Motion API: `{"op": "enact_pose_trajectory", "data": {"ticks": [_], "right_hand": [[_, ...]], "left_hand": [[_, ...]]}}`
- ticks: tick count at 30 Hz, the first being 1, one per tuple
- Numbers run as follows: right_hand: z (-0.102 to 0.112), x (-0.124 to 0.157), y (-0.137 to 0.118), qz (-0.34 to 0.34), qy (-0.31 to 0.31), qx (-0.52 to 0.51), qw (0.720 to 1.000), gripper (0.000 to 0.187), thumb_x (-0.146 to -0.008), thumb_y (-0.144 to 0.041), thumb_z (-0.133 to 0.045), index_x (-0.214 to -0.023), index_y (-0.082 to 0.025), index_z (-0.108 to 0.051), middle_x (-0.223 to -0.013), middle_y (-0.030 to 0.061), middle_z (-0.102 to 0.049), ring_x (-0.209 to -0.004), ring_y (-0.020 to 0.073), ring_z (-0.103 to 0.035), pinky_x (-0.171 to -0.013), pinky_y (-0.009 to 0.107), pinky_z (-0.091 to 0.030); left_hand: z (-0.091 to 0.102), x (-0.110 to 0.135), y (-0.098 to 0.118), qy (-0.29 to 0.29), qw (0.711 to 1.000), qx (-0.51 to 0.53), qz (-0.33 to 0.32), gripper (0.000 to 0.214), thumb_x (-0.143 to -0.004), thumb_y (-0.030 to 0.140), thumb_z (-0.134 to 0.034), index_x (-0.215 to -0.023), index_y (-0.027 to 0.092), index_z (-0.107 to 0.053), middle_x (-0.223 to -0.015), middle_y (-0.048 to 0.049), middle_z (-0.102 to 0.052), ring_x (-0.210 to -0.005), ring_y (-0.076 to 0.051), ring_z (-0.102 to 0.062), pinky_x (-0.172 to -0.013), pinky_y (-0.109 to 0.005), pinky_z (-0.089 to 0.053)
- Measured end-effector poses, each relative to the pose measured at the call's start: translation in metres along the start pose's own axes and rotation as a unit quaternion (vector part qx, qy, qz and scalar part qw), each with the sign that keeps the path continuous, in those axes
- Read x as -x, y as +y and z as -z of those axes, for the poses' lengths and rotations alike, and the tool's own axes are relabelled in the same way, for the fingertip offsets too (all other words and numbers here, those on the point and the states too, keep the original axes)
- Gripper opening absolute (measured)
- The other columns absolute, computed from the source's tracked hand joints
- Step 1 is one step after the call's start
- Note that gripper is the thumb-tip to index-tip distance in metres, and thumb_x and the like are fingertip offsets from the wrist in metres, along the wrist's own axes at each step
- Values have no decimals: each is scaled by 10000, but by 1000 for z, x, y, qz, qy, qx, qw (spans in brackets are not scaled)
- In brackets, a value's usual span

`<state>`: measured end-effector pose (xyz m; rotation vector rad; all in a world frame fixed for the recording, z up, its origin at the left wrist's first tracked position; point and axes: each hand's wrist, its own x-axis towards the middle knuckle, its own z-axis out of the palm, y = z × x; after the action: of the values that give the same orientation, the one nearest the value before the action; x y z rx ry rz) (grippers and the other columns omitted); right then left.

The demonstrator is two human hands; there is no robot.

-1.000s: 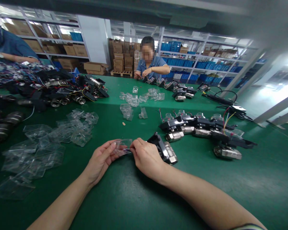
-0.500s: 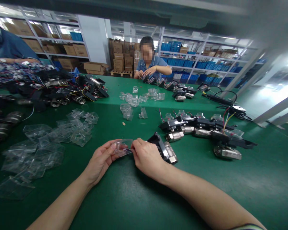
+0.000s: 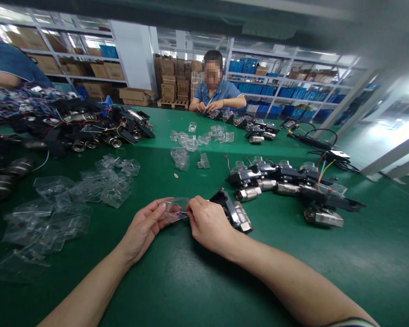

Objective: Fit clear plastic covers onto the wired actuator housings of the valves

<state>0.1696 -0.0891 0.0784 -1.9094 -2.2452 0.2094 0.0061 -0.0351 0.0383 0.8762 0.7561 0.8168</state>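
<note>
My left hand (image 3: pixel 145 228) grips a clear plastic cover (image 3: pixel 176 208) just above the green table (image 3: pixel 225 281). My right hand (image 3: pixel 208 223) is closed in a pinch at the cover's right edge, on something thin that I cannot make out. A black and metal valve part (image 3: pixel 235 213) lies right behind my right hand, touching it.
Several clear plastic covers (image 3: pixel 57 209) lie at the left, and more (image 3: pixel 191 145) in the middle. A row of black and metal valve assemblies (image 3: pixel 289 186) lies at the right. A heap of wired parts (image 3: pixel 64 127) fills the far left. A person (image 3: pixel 213 88) works opposite; another person's sleeve (image 3: pixel 7 63) shows at the far left.
My hands have hardly moved. The person opposite has shifted slightly to the right and lowered both hands to the table. The person at the far left has drawn back out of view.
</note>
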Motion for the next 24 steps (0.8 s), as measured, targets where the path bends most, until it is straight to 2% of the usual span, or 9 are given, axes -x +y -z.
{"op": "enact_pose_trajectory", "data": {"ticks": [14,17,19,21,22,24], "right_hand": [[-13,1,-2,25,17,46,998,168,-884,-155,-414,-945,-146,-571,-882,77,-619,-772,196,-598,-588,277,-447],[-7,0,0,49,20,62,997,179,-897,-144,-418,-888,-148,-597,-877,80,-613,-793,193,-591,-604,268,-451],[3,0,3,64,45,62,995,191,-916,-178,-421,-877,-144,-604,-920,95,-606,-844,205,-580,-666,292,-470],[14,2,4,77,81,43,993,193,-920,-261,-459,-984,-133,-590,-993,113,-597,-926,231,-559,-765,349,-478],[17,4,4,88,93,29,991,262,-905,-314,-501,-1074,-123,-558,-1033,122,-589,-965,244,-546,-808,379,-473],[17,7,0,121,95,7,988,520,-833,-398,-605,-1236,-108,-451,-1106,139,-566,-1027,268,-521,-853,419,-464]], "left_hand": [[1,1,-7,-28,999,-16,-5,392,-758,345,-713,-1075,138,-611,-959,-84,-715,-893,-188,-658,-873,-332,-506],[2,0,-8,-30,999,-17,-3,390,-764,347,-705,-1076,135,-604,-956,-82,-716,-892,-182,-656,-883,-332,-501],[2,-2,-9,-23,1000,-20,-9,387,-773,360,-692,-1075,137,-599,-976,-81,-713,-920,-187,-654,-897,-334,-494],[2,-3,-11,-11,999,-45,-20,406,-771,382,-686,-1086,145,-591,-1002,-78,-709,-943,-190,-651,-900,-326,-491],[2,-3,-11,-5,997,-68,-26,426,-760,391,-693,-1095,151,-586,-1008,-75,-708,-950,-193,-651,-898,-321,-492],[-1,-1,-11,10,992,-121,-41,476,-712,412,-725,-1089,158,-585,-1009,-71,-710,-964,-207,-651,-892,-315,-496]]}}
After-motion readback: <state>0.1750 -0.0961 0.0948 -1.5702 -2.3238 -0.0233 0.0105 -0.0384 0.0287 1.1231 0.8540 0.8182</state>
